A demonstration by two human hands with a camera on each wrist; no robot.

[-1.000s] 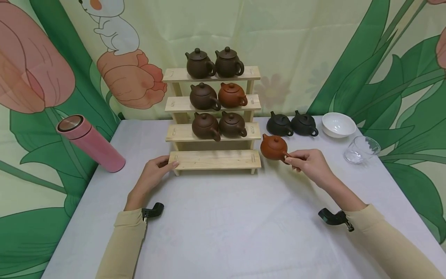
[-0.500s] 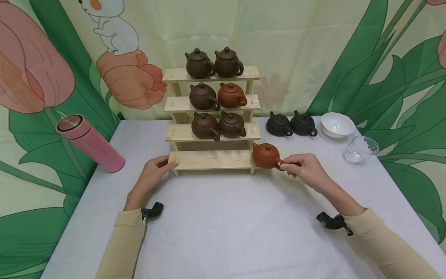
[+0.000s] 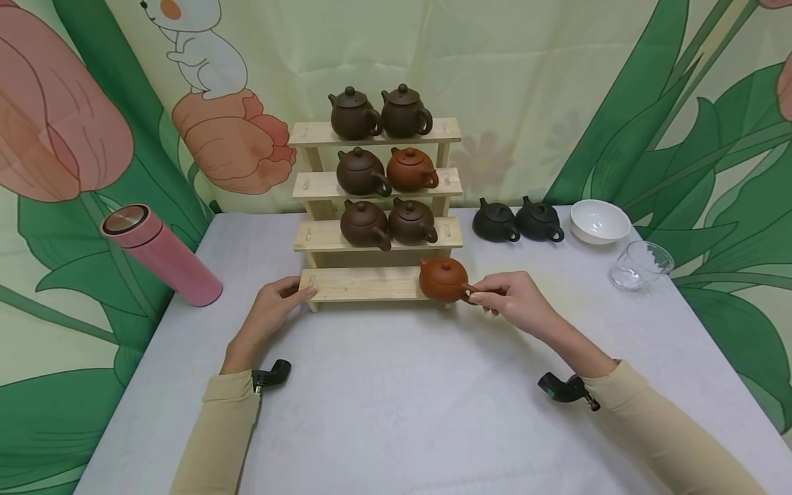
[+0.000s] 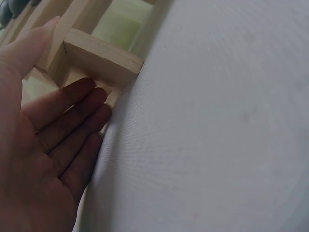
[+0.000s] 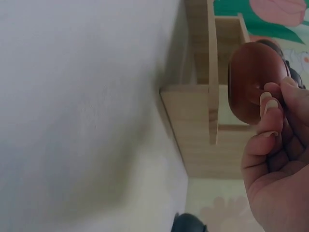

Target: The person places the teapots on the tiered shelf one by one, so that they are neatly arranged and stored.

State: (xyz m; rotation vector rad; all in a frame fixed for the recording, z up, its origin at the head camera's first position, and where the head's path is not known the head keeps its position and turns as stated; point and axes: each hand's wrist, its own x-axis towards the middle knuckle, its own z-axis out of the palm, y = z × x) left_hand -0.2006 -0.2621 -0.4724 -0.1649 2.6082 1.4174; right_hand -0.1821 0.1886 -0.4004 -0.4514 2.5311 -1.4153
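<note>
My right hand [image 3: 512,302] pinches the handle of a small orange-brown clay teapot [image 3: 444,279]. The teapot is over the right end of the bottom step of a wooden tiered display stand [image 3: 365,284]; the right wrist view shows a thin gap above the board [image 5: 213,72]. At the stand's left end, my left hand [image 3: 272,306] holds the bottom step, thumb on the board and the other fingers [image 4: 72,113] stretched out beside the leg underneath. Dark brown teapots [image 3: 361,170] and another orange-brown teapot [image 3: 412,169] stand in pairs on the upper steps.
Two black teapots [image 3: 495,221] stand on the white tablecloth [image 3: 396,405] right of the stand. Beyond them are a white bowl [image 3: 600,221] and a clear glass cup [image 3: 641,265]. A pink thermos [image 3: 163,254] stands at the left. A printed curtain [image 3: 513,89] hangs behind.
My right hand has carried the orange-brown teapot left and slightly toward me, from beside the stand to over the bottom step's right end. My left hand has stayed in place.
</note>
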